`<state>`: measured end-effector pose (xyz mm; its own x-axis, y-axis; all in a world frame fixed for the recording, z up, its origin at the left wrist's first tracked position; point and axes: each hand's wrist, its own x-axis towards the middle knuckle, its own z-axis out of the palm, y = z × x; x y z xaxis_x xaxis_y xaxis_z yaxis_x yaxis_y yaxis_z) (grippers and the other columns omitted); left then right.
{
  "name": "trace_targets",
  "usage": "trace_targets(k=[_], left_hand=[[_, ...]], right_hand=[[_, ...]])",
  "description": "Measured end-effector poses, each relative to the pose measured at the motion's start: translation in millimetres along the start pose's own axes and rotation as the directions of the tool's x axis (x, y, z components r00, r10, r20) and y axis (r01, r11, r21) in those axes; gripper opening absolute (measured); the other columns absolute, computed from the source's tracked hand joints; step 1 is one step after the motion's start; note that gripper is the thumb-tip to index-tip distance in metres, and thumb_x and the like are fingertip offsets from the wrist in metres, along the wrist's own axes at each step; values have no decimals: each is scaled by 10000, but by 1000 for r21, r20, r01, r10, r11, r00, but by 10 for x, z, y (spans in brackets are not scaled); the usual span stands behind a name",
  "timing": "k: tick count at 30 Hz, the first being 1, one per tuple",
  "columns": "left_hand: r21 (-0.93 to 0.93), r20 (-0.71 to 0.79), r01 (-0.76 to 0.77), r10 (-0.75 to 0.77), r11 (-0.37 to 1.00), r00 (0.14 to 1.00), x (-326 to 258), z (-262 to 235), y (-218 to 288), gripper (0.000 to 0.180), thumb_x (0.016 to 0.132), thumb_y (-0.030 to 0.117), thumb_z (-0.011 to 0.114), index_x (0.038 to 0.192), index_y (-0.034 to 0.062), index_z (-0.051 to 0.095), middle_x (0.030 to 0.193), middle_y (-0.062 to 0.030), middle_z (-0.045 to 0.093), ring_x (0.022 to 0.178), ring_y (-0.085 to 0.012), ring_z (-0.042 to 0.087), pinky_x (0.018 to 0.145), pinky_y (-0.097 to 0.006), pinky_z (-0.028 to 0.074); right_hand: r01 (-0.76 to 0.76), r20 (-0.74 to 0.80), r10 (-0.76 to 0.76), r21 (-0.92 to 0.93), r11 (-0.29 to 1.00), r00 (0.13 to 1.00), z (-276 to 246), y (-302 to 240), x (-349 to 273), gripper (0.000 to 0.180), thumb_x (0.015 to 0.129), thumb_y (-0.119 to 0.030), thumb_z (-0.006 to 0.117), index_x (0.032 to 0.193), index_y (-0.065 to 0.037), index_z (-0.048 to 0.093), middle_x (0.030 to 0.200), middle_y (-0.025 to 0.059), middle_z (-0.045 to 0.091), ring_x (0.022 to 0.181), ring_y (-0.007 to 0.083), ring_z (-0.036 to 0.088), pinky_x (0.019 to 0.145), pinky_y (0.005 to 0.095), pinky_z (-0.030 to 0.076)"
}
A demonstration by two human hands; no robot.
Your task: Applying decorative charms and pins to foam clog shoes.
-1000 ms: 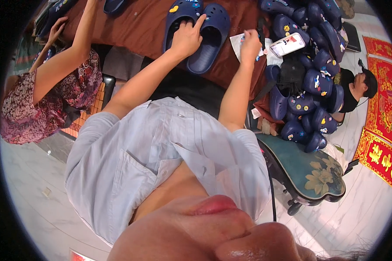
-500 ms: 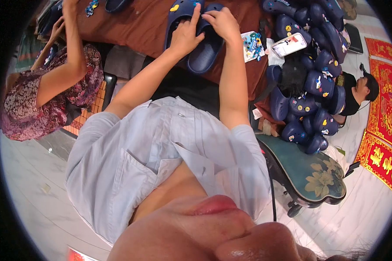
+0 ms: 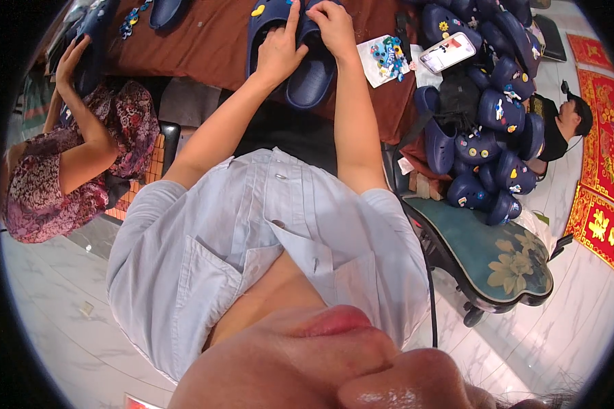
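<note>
Two navy clogs lie side by side on the brown-covered table, toes at the upper edge of the picture. The left clog (image 3: 254, 41) carries a yellow charm (image 3: 257, 10). My left hand (image 3: 278, 53) grips this clog, its index finger stretched along the upper and the other fingers bent into the opening. Over the front of the right clog (image 3: 310, 80) my right hand (image 3: 333, 28) is closed, fingertips pressed together on the upper. Whatever they pinch is too small to make out. Right of my hand, a white card (image 3: 377, 67) bears a pile of colourful shoe charms (image 3: 391, 57).
A heap of navy clogs (image 3: 501, 109) fills the right, with a phone (image 3: 447, 52) and a black bag (image 3: 457, 102) against it. A floral-backed chair (image 3: 501, 262) stands below. At left sits a co-worker (image 3: 82, 153) in patterned clothes; another person (image 3: 559, 126) is far right.
The table and clogs have shifted slightly up and left in view. My hands stay on the same two clogs. The co-worker's arm at left has lowered, one hand now against a navy clog.
</note>
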<state>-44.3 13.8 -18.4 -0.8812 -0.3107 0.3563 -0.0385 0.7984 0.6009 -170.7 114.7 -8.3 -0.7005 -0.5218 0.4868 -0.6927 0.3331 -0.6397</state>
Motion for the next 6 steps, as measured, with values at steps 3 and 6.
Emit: trace_targets(k=[3,6], left_hand=[[4,-9,5,-5,1000,1000,-13,-8,0,1040,741,186,732,1562,188,93,963,-218,638,909,-415,612,791,-498,515],[25,44,57,-58,998,997,-15,-67,25,1043,739,196,735,1562,194,94,1004,-224,635,940,-423,609,816,-503,510]], right_hand=[[-44,-127,61,132,990,990,-160,-155,-55,147,799,-183,685,820,-38,693,867,131,655,867,323,598,795,427,462],[-66,-249,90,101,993,964,-271,-219,-132,123,797,-154,682,806,-32,667,860,131,652,887,312,607,808,423,467]])
